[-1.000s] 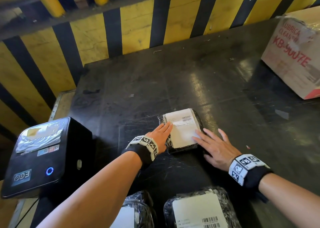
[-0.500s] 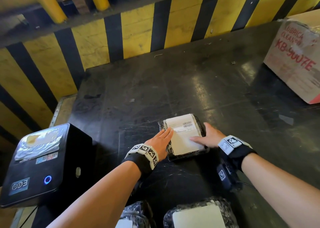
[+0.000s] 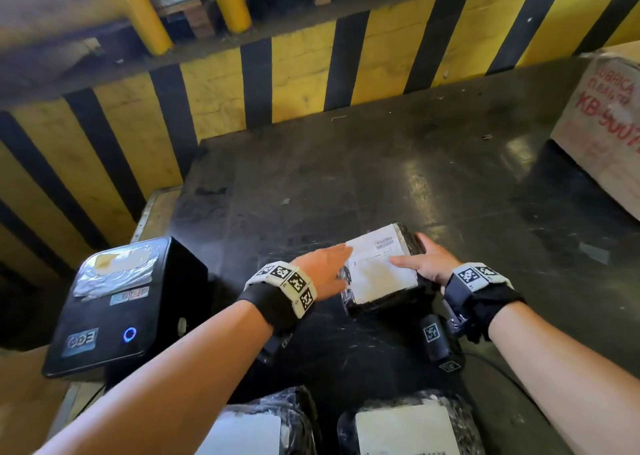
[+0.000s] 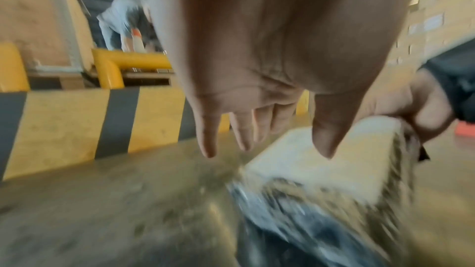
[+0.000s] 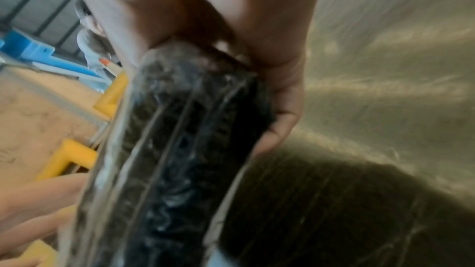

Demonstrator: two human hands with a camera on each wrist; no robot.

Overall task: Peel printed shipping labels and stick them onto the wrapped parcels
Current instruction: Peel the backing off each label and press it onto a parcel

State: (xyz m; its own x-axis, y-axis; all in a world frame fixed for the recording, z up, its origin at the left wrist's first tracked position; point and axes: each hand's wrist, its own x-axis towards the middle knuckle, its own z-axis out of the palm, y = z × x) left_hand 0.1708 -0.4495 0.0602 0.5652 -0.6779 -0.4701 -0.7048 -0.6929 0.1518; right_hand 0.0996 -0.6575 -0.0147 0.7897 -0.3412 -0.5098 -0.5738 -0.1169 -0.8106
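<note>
A parcel in black wrap (image 3: pixel 379 305) lies on the dark table (image 3: pixel 346 177), and a white shipping label (image 3: pixel 377 267) is stuck on its top. My left hand (image 3: pixel 325 267) is flat with straight fingers, its fingertips touching the label's left edge. My right hand (image 3: pixel 427 260) grips the parcel's right side, with the thumb on the label and the fingers curled round the far edge. The left wrist view shows the open left hand (image 4: pixel 257 58) over the label (image 4: pixel 321 165). In the right wrist view, thumb and fingers of the right hand (image 5: pixel 257 27) clamp the parcel (image 5: pixel 180 159).
A black label printer (image 3: pixel 114 309) stands at the table's left edge. Two more labelled parcels (image 3: pixel 408 427) (image 3: pixel 263 427) lie near me. A cardboard box (image 3: pixel 602 125) sits at the far right. A yellow-and-black barrier (image 3: pixel 221 91) runs behind the table, with a person (image 4: pixel 120 21) beyond it.
My right hand went from lying flat on the label to gripping the parcel's right side. The parcel has turned slightly. My left hand stays at the label's left edge.
</note>
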